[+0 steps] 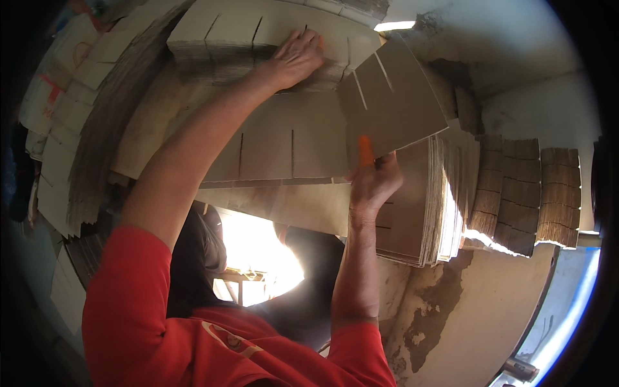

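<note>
My right hand (375, 184) grips a slotted cardboard sheet (403, 97) by its near edge, its orange-covered thumb lying on top. The sheet is tilted, with two pale slots running in from its far left edge. Farther off, my left hand (296, 61) is on a stack of slotted cardboard sheets (225, 32), fingers bent and bunched at the top sheet beside a dark slot. Some orange covering shows at that hand's right side; its fingertips are partly hidden. Between my arms lies another slotted cardboard piece (267, 142), flat, with two dark slots toward me.
A wooden board (277, 205) lies beneath the cardboard. Right of my right hand stands a thick cardboard stack (412, 213), with brown bundles (521, 193) farther right. Tall cardboard piles (116, 116) line the left side. A wall with peeling paint (477, 284) is at right.
</note>
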`<state>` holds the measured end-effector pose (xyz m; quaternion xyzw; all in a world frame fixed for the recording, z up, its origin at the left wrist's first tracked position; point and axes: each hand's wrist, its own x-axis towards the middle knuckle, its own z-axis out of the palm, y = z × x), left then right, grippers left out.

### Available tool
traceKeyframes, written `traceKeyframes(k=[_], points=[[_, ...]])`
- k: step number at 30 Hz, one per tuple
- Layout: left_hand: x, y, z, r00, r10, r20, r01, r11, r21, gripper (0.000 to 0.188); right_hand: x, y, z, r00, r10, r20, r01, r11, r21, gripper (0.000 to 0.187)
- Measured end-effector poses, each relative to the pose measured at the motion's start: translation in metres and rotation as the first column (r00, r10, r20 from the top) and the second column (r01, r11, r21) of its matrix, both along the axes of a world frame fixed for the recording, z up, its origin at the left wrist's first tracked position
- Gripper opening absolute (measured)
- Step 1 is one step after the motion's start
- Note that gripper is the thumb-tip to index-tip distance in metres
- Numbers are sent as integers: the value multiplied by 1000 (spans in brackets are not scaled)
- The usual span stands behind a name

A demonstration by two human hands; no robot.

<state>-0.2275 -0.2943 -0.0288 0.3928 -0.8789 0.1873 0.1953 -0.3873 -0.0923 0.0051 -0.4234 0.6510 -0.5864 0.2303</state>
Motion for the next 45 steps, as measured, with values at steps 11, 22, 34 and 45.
traceKeyframes(k=[11, 22, 34, 45], points=[[-3, 5, 3, 967, -219, -127, 203, 971, -128, 13, -2, -1, -6, 1000, 13, -7, -13, 1000, 13, 21], [-8, 76, 15, 919, -387, 76, 393, 887, -240, 17, -5, -1, -4, 994, 19, -112, -10, 997, 75, 14], [-17, 159, 14, 836, -396, -380, 419, 908, -25, 28, -12, 2, 3, 985, -98, -140, 83, 991, -107, 21], [-5, -1, -2, 989, 69, 133, -66, 997, -31, 14, -9, 6, 2, 997, -12, -78, 9, 999, -36, 38]])
